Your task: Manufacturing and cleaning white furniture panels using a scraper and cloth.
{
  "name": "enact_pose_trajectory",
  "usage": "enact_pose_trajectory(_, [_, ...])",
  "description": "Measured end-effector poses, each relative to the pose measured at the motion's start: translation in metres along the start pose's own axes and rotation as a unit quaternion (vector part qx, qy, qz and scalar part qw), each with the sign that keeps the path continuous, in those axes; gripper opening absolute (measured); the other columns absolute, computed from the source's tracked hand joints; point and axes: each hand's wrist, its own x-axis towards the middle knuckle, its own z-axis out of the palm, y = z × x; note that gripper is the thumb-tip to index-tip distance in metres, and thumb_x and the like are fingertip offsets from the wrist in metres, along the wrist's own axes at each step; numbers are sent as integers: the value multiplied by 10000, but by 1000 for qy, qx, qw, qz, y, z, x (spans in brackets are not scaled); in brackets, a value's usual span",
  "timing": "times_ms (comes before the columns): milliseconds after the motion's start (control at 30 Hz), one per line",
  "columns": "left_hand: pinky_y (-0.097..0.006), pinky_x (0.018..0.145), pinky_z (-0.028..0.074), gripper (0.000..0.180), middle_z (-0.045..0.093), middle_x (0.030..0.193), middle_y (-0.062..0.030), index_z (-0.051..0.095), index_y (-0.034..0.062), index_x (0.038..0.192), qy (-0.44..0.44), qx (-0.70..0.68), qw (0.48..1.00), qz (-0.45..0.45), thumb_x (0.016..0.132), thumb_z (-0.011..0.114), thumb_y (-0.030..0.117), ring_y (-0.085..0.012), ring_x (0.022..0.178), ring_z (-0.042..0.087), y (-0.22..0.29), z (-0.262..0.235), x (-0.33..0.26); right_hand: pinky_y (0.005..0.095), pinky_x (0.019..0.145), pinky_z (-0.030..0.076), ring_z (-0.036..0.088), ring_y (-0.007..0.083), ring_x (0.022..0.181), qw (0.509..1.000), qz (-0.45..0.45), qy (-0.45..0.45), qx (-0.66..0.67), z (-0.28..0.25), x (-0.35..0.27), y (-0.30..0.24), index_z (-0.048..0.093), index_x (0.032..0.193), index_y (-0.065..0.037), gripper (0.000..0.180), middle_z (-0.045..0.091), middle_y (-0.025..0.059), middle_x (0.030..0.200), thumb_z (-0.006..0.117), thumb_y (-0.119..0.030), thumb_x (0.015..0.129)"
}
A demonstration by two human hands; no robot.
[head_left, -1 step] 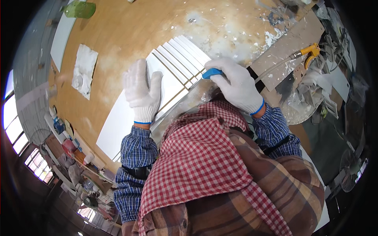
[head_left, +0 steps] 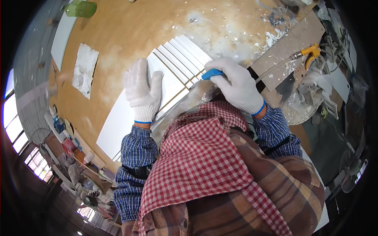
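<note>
My left hand (head_left: 143, 91), in a white knit glove with a blue cuff edge, lies flat on a white panel (head_left: 168, 89), its thumb apart from the other fingers. Several white panels with thin brown edge lines are fanned out in an overlapping stack (head_left: 185, 53) toward the far side. At the stack's near right edge my right hand (head_left: 236, 80), gloved the same way, is closed around a small blue hand tool (head_left: 212, 74). Its working end is hidden, so its exact kind cannot be made out.
White chips and dust litter the wooden table (head_left: 130, 35). A crumpled white cloth (head_left: 85, 70) lies at the left, with a green container (head_left: 80, 8) beyond it. On the right, a yellow air gun (head_left: 311, 51) with a hose rests near a grey-brown board (head_left: 289, 49) and plastic scraps.
</note>
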Motion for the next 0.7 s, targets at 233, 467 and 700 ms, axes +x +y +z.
enact_pose_trajectory(233, [-489,1005,460,470,644,1228,-250,607,-38,1302,31,4,999,18,931,699,236,-424,1123,587,-15,-10,1,370,857,549,700,307,986,997,7,-30,69,14,10,-28,672,1169,-58,227,708,151,1071,657,-69,943])
enact_pose_trajectory(467, [-504,1048,442,510,655,1234,-257,615,-20,1318,21,6,1000,14,919,715,281,-434,1148,591,-15,-24,-1,374,897,543,684,314,1004,997,-72,21,-19,29,69,-46,666,1224,-72,287,701,130,1116,631,-129,945])
enact_pose_trajectory(700, [-542,1170,348,550,643,1313,-252,609,-9,1342,6,0,999,35,917,717,322,-433,1253,573,-8,-19,-1,415,899,540,671,351,1032,997,-52,46,-39,26,112,-17,651,1222,-65,289,694,156,1144,602,-161,954])
